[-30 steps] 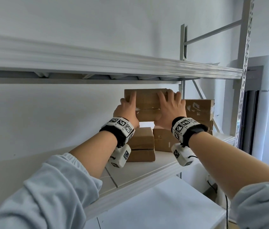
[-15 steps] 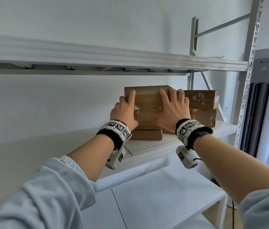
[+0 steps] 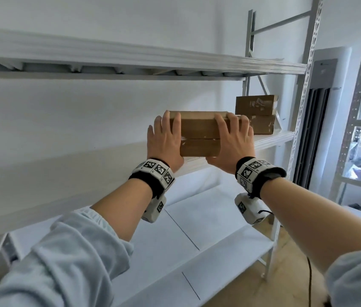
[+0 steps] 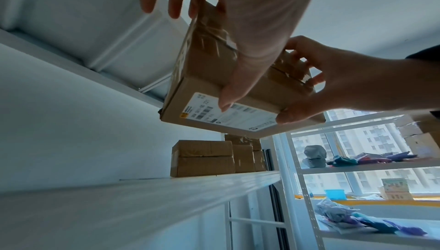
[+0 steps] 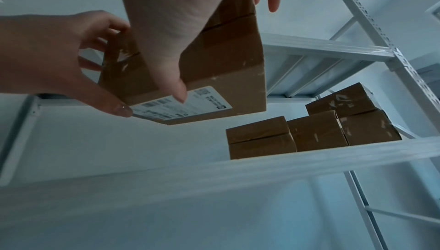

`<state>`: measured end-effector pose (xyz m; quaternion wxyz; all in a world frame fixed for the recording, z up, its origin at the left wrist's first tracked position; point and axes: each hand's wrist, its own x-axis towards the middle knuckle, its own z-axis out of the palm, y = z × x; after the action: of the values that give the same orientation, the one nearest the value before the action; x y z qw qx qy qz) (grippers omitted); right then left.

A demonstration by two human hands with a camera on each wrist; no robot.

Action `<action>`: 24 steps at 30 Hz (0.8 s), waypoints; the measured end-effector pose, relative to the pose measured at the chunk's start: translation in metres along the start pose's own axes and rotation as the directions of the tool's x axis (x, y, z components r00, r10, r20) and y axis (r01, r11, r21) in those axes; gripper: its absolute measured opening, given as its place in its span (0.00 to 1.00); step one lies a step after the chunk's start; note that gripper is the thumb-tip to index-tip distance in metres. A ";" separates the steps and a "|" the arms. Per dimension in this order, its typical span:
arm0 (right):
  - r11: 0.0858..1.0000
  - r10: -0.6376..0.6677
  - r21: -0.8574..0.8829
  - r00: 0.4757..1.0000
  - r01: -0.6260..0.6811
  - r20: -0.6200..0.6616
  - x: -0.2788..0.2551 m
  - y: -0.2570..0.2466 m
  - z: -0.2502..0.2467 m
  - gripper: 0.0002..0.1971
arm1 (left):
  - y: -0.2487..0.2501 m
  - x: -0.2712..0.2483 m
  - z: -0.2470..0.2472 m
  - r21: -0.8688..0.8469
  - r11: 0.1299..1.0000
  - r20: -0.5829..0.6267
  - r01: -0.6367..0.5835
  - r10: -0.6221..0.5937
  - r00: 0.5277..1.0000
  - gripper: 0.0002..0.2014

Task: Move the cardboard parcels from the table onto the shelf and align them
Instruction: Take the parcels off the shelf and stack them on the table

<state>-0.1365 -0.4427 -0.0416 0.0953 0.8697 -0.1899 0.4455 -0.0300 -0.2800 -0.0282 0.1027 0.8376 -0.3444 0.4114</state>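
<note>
A brown taped cardboard parcel [image 3: 199, 134] hangs in the air above the front edge of the white middle shelf [image 3: 272, 138]. My left hand [image 3: 164, 140] grips its left end and my right hand [image 3: 232, 142] its right end, fingers over the top and thumbs underneath. The left wrist view shows the parcel [image 4: 207, 77] from below, with a white shipping label [image 4: 228, 114] on its underside. In the right wrist view the held parcel [image 5: 226, 65] floats above and left of the shelved parcels [image 5: 316, 131]. Stacked parcels [image 3: 256, 115] stand at the shelf's right end.
An upper shelf [image 3: 131, 56] runs close above the held parcel. A perforated steel upright [image 3: 305, 89] bounds the rack on the right. A lower white shelf [image 3: 197, 240] lies under my arms. A second rack [image 4: 357, 165] with bags and clutter stands to the right.
The held parcel has moved left, away from the stacked parcels, and now shows apart from them. My view has dropped lower. Both hands keep the same hold.
</note>
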 end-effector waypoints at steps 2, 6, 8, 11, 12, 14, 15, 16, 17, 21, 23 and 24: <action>1.000 0.009 0.000 1.000 -0.009 0.012 -0.026 -0.023 -0.019 0.58 | -0.011 -0.029 -0.020 0.026 0.999 0.026 -0.032 0.032 0.999 0.50; 1.000 0.002 -0.003 0.998 -0.002 0.055 -0.070 -0.061 -0.054 0.56 | -0.028 -0.082 -0.056 -0.020 0.998 0.060 -0.056 0.057 0.997 0.45; 1.000 -0.012 0.000 0.997 0.012 0.078 -0.087 -0.078 -0.070 0.57 | -0.036 -0.106 -0.072 -0.062 0.997 0.080 -0.039 0.044 0.996 0.44; 0.999 -0.051 0.019 0.995 0.050 0.090 -0.109 -0.102 -0.092 0.57 | -0.051 -0.141 -0.097 -0.080 0.997 0.085 -0.005 0.012 0.996 0.46; 0.997 -0.069 0.033 0.994 0.066 0.090 -0.117 -0.111 -0.098 0.57 | -0.056 -0.154 -0.105 -0.085 0.996 0.092 0.011 -0.004 0.996 0.47; 0.993 -0.102 0.064 0.990 0.096 0.098 -0.133 -0.129 -0.110 0.56 | -0.065 -0.181 -0.121 -0.086 0.995 0.113 0.051 -0.041 0.993 0.47; 0.990 -0.117 0.085 0.988 0.109 0.099 -0.142 -0.139 -0.115 0.56 | -0.070 -0.196 -0.130 -0.084 0.994 0.124 0.071 -0.060 0.990 0.47; 0.987 -0.130 0.111 0.987 0.119 0.098 -0.152 -0.148 -0.121 0.56 | -0.074 -0.210 -0.139 -0.082 0.992 0.137 0.091 -0.079 0.987 0.47; 0.982 -0.141 0.142 0.985 0.126 0.099 -0.162 -0.158 -0.126 0.55 | -0.078 -0.225 -0.149 -0.077 0.991 0.148 0.111 -0.099 0.984 0.46; 0.957 -0.189 0.245 0.974 0.154 0.127 -0.214 -0.195 -0.151 0.55 | -0.089 -0.291 -0.192 -0.034 0.980 0.232 0.196 -0.183 0.955 0.45; 0.946 -0.209 0.280 0.966 0.161 0.150 -0.242 -0.212 -0.165 0.55 | -0.093 -0.326 -0.213 -0.002 0.976 0.276 0.218 -0.209 0.938 0.45; 0.939 -0.219 0.302 0.963 0.163 0.160 -0.256 -0.220 -0.172 0.54 | -0.095 -0.342 -0.223 0.009 0.974 0.291 0.224 -0.217 0.932 0.45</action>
<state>-0.3077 -0.1221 -0.1481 -0.0073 0.9273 -0.0462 0.3713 -0.2499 0.0608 -0.1352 0.1070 0.9209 -0.2644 0.2657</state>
